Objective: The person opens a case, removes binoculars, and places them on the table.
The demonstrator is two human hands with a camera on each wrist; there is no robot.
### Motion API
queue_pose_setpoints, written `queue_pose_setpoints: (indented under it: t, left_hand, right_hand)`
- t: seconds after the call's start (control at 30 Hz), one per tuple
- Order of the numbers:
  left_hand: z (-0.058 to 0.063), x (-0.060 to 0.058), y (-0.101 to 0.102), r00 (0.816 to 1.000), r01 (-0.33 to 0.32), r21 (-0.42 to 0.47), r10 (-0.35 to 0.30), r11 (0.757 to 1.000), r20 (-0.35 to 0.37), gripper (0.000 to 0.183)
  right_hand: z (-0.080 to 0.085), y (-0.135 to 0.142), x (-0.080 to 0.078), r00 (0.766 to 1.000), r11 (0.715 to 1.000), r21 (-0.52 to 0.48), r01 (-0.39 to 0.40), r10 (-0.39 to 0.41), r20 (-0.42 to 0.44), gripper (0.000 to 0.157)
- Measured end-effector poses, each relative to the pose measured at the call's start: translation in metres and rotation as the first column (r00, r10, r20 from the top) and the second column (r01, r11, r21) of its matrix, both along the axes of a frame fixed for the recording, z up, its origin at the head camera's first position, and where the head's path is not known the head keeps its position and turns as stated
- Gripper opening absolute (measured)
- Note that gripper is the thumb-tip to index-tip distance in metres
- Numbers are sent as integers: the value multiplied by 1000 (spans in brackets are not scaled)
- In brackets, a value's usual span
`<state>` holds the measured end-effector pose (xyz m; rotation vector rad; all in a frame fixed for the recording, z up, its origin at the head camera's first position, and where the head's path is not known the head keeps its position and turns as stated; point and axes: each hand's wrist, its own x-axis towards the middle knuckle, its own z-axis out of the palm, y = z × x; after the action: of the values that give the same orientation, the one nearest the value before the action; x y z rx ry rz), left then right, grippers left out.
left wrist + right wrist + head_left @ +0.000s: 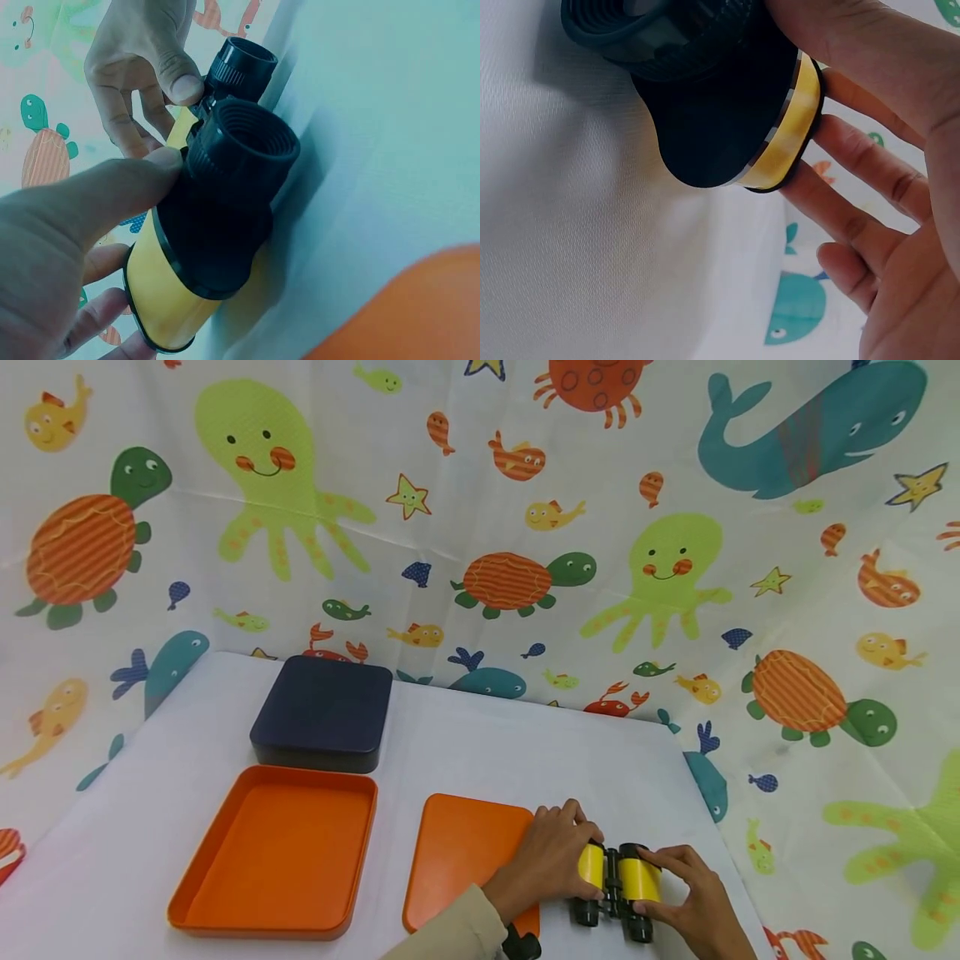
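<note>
The left hand (551, 860) covers the left barrel of the yellow binoculars (619, 887) and the right corner of the orange lid (457, 852). The right hand (693, 897) runs off the head view's bottom edge. In the right wrist view the binoculars (727, 97) are cropped at the top, eyepieces blurred.

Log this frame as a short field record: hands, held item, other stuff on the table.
left hand: grips the binoculars' left barrel
right hand: grips the right barrel
binoculars: yellow and black, on the white table, eyepieces toward the person
orange lid: flat, beside the binoculars, partly under the left hand
orange tray: left of the lid
dark blue box: behind the tray
backdrop: sea-animal cloth
</note>
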<state>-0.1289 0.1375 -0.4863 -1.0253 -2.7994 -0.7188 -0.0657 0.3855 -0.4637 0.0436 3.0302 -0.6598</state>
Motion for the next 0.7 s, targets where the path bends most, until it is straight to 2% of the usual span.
queue_pose_setpoints:
  t: [0.27, 0.43, 0.53, 0.7]
  left_hand:
    - [-1, 1, -1, 1000, -5, 10, 5, 1000, 21, 66]
    - [3, 5, -9, 999, 32, -18, -31, 999, 44, 74]
    - [11, 8, -21, 997, 49, -21, -48, 999, 54, 77]
    - [29, 8, -42, 999, 36, 8, -36, 999, 36, 76]
  right_hand:
    - [2, -1, -1, 1000, 1000, 17, 15, -15, 22, 76]
    - [1, -5, -1, 999, 998, 48, 36, -37, 24, 78]
    - [1, -12, 0, 999, 997, 69, 30, -28, -25, 79]
    - [4, -30, -1, 984, 998, 61, -14, 25, -177, 71]
